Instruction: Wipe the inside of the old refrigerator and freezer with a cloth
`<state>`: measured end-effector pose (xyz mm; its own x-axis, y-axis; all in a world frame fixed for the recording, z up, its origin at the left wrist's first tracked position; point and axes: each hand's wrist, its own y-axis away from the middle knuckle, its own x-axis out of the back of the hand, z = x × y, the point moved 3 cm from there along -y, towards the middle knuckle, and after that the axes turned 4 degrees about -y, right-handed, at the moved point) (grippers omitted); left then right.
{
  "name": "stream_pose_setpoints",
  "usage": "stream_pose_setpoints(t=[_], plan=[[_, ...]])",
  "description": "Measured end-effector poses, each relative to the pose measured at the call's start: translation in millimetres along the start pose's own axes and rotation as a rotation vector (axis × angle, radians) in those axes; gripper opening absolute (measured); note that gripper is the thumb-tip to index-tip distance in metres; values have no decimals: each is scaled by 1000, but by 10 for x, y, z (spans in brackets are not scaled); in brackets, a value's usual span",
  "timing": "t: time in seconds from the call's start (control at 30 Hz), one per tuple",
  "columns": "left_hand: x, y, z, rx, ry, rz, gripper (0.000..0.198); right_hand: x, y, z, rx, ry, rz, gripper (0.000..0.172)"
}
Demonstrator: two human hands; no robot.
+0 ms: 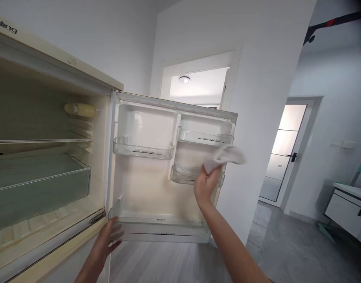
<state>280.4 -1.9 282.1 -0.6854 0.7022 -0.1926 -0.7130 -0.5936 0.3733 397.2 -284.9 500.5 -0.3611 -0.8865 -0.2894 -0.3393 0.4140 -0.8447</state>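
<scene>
A whitish cloth (224, 157) is bunched in my right hand (205, 182), slightly blurred, in front of the right side of the open refrigerator door (147, 188). Behind that hand sits a small clear door bin (183, 175), partly hidden by it. My left hand (105, 239) is at the left end of the long clear bottom bin (165, 232). Its fingers are stretched out and apart against the bin's corner, with nothing held.
At left is the refrigerator interior, with a glass shelf (41, 140), a greenish clear drawer (41, 182) and a yellowish lamp cover (80, 110). Two more bins, left (143, 151) and upper right (205, 136), hang on the door. A wall, a glazed door (282, 153) and a white cabinet (348, 212) stand to the right.
</scene>
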Motion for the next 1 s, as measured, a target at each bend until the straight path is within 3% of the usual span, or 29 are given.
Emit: stream_pose_setpoints(t=[0.1, 0.2, 0.3, 0.43, 0.53, 0.63, 0.73, 0.93, 1.0], plan=[[-2, -10, -10, 20, -4, -1, 73, -223, 33, 15, 194, 303, -324, 56], [-13, -38, -18, 18, 0, -14, 71, -333, 58, -19, 228, 525, -494, 55], [-26, -44, -17, 15, 5, -23, 78, -429, -3, -68, 195, 655, -638, 53], [-40, -44, -23, 22, -1, -25, 84, -602, -209, -109, 24, 679, -881, 55], [-57, -67, -37, 21, 7, -32, 80, -718, -334, -118, 21, 699, -1044, 47], [-70, -111, -57, 25, 13, -22, 82, -750, -392, -30, 29, 681, -1162, 30], [-71, -174, -86, 42, 9, 5, 82, -698, -437, 121, -60, 491, -1240, 22], [-55, -247, -117, 49, -4, 30, 83, -502, -554, 251, -355, 161, -1304, 37], [-48, -226, -110, 51, -11, 25, 83, -446, -587, 257, -496, 66, -1250, 37]])
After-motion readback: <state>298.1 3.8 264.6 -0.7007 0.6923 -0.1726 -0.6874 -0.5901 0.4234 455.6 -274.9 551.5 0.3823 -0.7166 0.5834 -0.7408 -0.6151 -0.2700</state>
